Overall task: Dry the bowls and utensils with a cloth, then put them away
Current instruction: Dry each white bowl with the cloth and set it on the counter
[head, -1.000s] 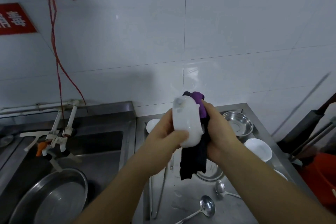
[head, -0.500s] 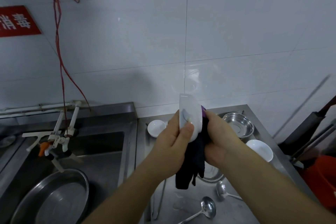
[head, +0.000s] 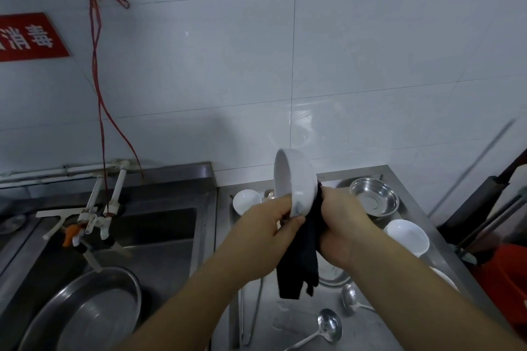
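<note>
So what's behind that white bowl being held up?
Behind the white bowl, a dark cloth is pressed by the right hand and hangs below. The bowl hides the cloth's top and the right fingertips.

Steel counter [head: 379, 330]: white bowls [head: 407, 236], steel bowl [head: 374, 200], ladles [head: 329, 328].

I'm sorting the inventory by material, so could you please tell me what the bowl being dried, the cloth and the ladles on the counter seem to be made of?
The white bowl looks like glazed ceramic or porcelain: smooth, glossy, opaque white; melamine can't be excluded. The dark cloth seems a soft woven fabric, matte, hanging in limp folds. The ladles appear stainless steel: bright, mirror-like reflections.
</note>
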Motion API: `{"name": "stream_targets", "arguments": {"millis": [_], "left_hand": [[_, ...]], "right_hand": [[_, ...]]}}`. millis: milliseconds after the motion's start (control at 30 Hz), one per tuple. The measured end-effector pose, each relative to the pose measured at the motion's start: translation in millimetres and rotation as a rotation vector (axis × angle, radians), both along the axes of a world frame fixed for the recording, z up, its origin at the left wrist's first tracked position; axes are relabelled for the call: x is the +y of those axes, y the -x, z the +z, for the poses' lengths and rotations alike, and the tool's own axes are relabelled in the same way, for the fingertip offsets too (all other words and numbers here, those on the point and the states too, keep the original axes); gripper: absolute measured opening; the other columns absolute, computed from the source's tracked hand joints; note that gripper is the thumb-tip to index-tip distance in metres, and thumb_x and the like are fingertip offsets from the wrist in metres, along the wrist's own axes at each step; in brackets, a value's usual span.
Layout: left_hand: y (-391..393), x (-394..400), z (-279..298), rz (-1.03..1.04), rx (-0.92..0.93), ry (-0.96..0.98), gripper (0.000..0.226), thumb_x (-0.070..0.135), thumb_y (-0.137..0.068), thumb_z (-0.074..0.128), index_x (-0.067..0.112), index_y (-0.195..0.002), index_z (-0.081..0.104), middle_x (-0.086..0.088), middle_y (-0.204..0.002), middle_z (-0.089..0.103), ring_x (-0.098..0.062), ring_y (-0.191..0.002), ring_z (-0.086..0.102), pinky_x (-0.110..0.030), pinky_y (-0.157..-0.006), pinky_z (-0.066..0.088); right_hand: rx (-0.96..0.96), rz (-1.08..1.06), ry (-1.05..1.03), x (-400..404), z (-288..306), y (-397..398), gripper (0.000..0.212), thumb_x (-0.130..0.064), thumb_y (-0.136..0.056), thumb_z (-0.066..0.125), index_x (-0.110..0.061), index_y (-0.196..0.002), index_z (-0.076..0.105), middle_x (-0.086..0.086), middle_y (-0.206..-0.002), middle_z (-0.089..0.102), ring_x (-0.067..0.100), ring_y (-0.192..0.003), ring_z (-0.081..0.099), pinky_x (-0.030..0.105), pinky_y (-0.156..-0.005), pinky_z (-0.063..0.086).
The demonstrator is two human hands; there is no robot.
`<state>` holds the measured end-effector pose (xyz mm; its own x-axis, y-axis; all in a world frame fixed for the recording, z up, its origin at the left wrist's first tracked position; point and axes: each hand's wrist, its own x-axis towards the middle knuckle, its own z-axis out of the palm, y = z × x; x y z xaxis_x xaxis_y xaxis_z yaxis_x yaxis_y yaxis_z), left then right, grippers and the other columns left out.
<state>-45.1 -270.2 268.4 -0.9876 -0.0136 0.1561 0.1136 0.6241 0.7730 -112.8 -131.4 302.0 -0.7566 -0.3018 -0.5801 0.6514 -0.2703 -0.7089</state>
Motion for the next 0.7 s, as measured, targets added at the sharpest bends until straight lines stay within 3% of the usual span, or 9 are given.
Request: {"name": "stream_targets", "arguments": {"millis": [100,167,267,367,467,533,600,667,700], "left_hand": [[-3,-4,-4,0.001,0.042,0.206,0.015,0.035,-0.106,0.059,0.042,-0.12,0.062,0.019,-0.108,0.073,0.006,-0.088,0.062,0.002,-0.073,0.042],[-5,-8,-5,0.007,0.064,0.304,0.029,0.034,-0.107,0.059,0.038,-0.136,0.06,0.014,-0.12,0.073,0.002,-0.096,0.061,0.005,-0.077,0.038],[-9,-10,-6,-0.068,0.025,0.428,0.047,0.033,-0.11,0.053,0.031,-0.157,0.046,0.008,-0.141,0.067,-0.012,-0.12,0.065,-0.014,-0.098,0.047],[-11,-15,-9,-0.116,0.008,0.521,0.051,0.032,-0.111,0.05,0.029,-0.161,0.04,0.01,-0.15,0.06,-0.016,-0.127,0.062,-0.031,-0.108,0.05],[-13,-22,-17,-0.151,0.052,0.615,0.046,0.031,-0.111,0.05,0.03,-0.157,0.045,0.011,-0.155,0.057,-0.018,-0.131,0.061,-0.036,-0.113,0.05],[-18,-26,-25,-0.159,0.095,0.586,0.043,0.031,-0.108,0.051,0.032,-0.152,0.052,0.012,-0.154,0.057,-0.015,-0.136,0.057,-0.038,-0.119,0.045],[-26,-28,-34,-0.11,0.102,0.486,0.048,0.045,-0.105,0.048,0.04,-0.153,0.048,0.019,-0.156,0.053,0.0,-0.144,0.041,-0.036,-0.125,0.033],[-31,-28,-43,0.025,0.118,0.314,0.052,0.056,-0.103,0.041,0.045,-0.154,0.043,0.024,-0.157,0.046,0.009,-0.145,0.028,-0.029,-0.124,0.025],[-32,-29,-48,0.117,0.108,0.197,0.051,0.056,-0.103,0.041,0.046,-0.153,0.041,0.025,-0.155,0.044,0.006,-0.144,0.031,-0.026,-0.12,0.028]], "right_hand": [[0.074,-0.061,-0.097,2,-5,0,0.019,-0.013,-0.099,0.061,0.001,-0.098,0.075,0.018,-0.08,0.078,0.036,-0.068,0.077,0.042,-0.069,0.062],[0.116,-0.11,-0.12,2,-8,2,0.021,-0.02,-0.101,0.063,-0.005,-0.095,0.076,0.011,-0.07,0.075,0.029,-0.063,0.071,0.04,-0.069,0.055],[0.193,-0.103,-0.105,1,-11,2,0.025,-0.036,-0.099,0.069,-0.013,-0.101,0.078,0.006,-0.079,0.08,0.027,-0.07,0.078,0.042,-0.079,0.059],[0.349,0.051,-0.156,-1,-21,-3,0.043,-0.052,-0.08,0.082,-0.023,-0.11,0.074,0.008,-0.097,0.082,0.028,-0.089,0.081,0.048,-0.086,0.064],[0.384,0.047,-0.189,-3,-36,-6,0.041,-0.043,-0.078,0.086,-0.021,-0.11,0.073,0.011,-0.098,0.081,0.03,-0.088,0.081,0.05,-0.083,0.066],[0.35,0.001,-0.147,-3,-49,-8,0.033,-0.038,-0.083,0.084,-0.021,-0.109,0.073,0.013,-0.099,0.081,0.032,-0.088,0.081,0.046,-0.076,0.067],[0.266,-0.037,-0.064,-3,-59,-13,0.028,-0.036,-0.088,0.081,-0.02,-0.111,0.075,0.015,-0.1,0.081,0.034,-0.088,0.081,0.042,-0.07,0.065],[0.187,-0.08,0.003,0,-71,-18,0.034,-0.039,-0.089,0.08,-0.02,-0.117,0.076,0.018,-0.107,0.08,0.036,-0.091,0.079,0.044,-0.074,0.064],[0.16,-0.113,0.013,1,-77,-21,0.038,-0.042,-0.087,0.081,-0.021,-0.119,0.076,0.018,-0.11,0.079,0.037,-0.094,0.079,0.047,-0.078,0.064]]}}
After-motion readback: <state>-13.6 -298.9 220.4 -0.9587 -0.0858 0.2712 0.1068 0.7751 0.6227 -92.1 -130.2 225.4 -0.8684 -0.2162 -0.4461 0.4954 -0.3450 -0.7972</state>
